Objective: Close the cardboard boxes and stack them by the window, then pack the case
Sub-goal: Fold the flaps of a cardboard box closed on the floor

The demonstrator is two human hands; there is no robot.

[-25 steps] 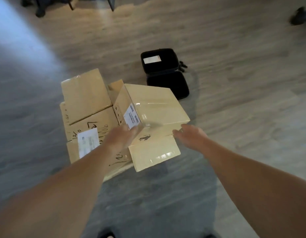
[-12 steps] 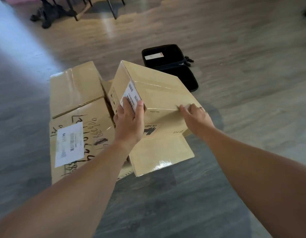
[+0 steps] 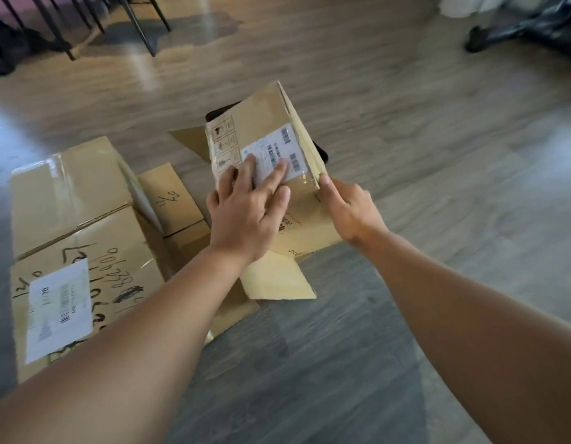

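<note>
Since half a second ago we have tipped the small box (image 3: pixel 265 145) up on end, so its white shipping label (image 3: pixel 276 153) now faces us and it hides most of the black case (image 3: pixel 321 152) behind it. At far left on the wood floor (image 3: pixel 437 139) lies the large taped box (image 3: pixel 76 232) with scrawled numbers and its own label. Our left hand (image 3: pixel 249 213) presses flat, fingers spread, on the small box's labelled side. A loose flap (image 3: pixel 277 280) hangs below. Our right hand (image 3: pixel 348 206) pinches the box's right edge, thumb on the corner. Chair legs (image 3: pixel 136 24) stand at the top left.
</note>
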